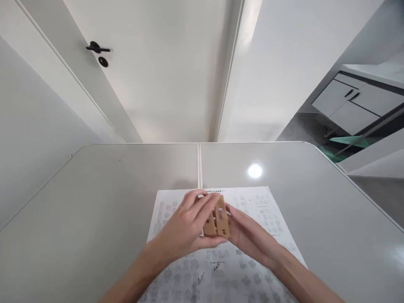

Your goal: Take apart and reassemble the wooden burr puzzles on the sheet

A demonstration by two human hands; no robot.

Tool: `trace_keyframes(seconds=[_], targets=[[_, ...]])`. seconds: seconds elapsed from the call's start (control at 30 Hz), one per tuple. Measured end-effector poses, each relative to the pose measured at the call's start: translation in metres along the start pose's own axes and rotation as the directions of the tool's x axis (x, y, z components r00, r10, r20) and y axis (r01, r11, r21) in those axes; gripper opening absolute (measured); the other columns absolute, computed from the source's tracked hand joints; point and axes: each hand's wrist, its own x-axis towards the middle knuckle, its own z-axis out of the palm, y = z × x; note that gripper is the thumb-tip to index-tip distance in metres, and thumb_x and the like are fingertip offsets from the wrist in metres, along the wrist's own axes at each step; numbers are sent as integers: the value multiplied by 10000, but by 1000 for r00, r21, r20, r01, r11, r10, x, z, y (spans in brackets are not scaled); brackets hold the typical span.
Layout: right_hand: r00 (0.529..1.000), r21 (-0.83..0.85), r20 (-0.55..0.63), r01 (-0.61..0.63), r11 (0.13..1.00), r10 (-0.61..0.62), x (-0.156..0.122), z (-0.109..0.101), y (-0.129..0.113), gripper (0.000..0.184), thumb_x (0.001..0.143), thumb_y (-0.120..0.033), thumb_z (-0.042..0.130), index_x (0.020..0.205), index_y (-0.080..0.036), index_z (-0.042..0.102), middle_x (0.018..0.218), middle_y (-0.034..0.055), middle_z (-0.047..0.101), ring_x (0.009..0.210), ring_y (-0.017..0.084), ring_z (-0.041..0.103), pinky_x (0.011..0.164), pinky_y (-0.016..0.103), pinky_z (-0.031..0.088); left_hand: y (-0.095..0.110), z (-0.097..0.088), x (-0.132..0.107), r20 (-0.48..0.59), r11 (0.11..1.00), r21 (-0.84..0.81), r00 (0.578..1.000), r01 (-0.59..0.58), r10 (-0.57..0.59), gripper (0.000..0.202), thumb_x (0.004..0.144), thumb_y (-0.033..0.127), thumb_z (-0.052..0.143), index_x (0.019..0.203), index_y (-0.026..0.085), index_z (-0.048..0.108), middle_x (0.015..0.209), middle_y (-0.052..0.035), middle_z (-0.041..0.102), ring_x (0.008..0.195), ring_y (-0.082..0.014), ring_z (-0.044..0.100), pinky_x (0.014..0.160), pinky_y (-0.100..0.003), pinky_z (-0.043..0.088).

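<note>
We held a tan block (pixel 222 219) out in front of us, in the space between our left hand (pixel 194 221) and our right hand (pixel 244 231), above the printed sheet (pixel 233 271) that lay under both. Our left hand was partly closed on it, fingers arched over the far end and thumb stretched beneath the near end; gripping it by the ends probably served to leave the slotted face uncovered towards us, with its small dark mark showing near the left thumb. Our right hand was half-curled against the block's other side, apparently to steady it, but its fingertips were hidden behind, so we could not tell how firmly it had hold. The block looked built of parallel bars with gaps between, which may be why we supported it from two sides. The sheet lay flat on the tabletop (pixel 94 219), stretching past both hands and back beneath our forearms, presumably spread there so its rows of small figures could be read close to the hands.
</note>
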Motion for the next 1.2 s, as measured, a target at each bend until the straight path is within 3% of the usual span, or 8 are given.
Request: trace_keyframes(seconds=[0.13,0.33,0.47,0.6,0.7,0.83,1.1,1.2], targets=[[998,149,-34,-44,988,49,-9,-13,2,393,1074,-529,545,1320,-263,697,1225,111,707,1121,276,678,946,427,561,10,34,14,-26,995,-50,996,-87,85,1041,936,531,751,1703,225,117,1561,-196,548,1381,-372,540,1125,-575,518],[990,163,-134,-22,986,44,-22,-35,2,317,1035,-452,639,1273,-256,714,1290,103,698,1191,275,665,1020,421,537,16,58,25,-11,975,-219,1000,-28,27,1168,823,749,721,1698,293,96,1684,-214,332,1519,-407,391,1164,-603,484],[978,144,-202,-14,990,43,-27,-45,-3,368,994,-440,700,1308,-249,714,1275,113,723,1162,289,690,1029,454,544,22,65,27,-87,957,-264,985,121,-149,834,960,644,652,1629,311,281,1659,-185,338,1512,-390,389,1175,-598,462],[950,94,-312,14,996,16,-28,-53,-3,375,965,-445,737,1275,-235,729,1266,119,736,1141,286,703,1011,445,566,27,74,28,-193,869,-352,881,349,-432,485,1014,415,619,1436,270,430,1322,-136,586,1147,-271,664,946,-448,578],[941,91,-339,33,995,0,-28,-57,0,369,954,-440,760,1259,-233,730,1257,114,744,1123,271,713,979,408,580,33,77,33,7,758,-427,840,493,-543,488,1005,459,613,1389,238,408,908,-19,678,713,-200,662,641,-323,512],[946,69,-323,61,996,-35,-27,-58,3,422,941,-472,783,1286,-239,712,1238,108,747,1122,277,709,953,402,580,40,74,41,254,628,-486,786,608,-564,382,1049,515,501,1297,224,497,681,33,638,536,-179,548,518,-269,362],[890,-46,-442,104,993,-114,-25,-59,-4,473,939,-599,740,1257,-256,669,974,35,698,772,192,653,694,329,573,29,74,37,309,414,-738,812,533,-494,361,1083,553,429,1112,217,557,663,59,501,519,-121,412,520,-237,354],[889,-25,-451,76,997,-79,-26,-60,-3,459,942,-618,727,1258,-294,649,794,-42,556,549,102,429,452,216,361,26,77,32,315,370,-773,818,515,-481,363,1085,554,441,1104,210,556,650,66,467,533,-114,370,523,-233,333]])
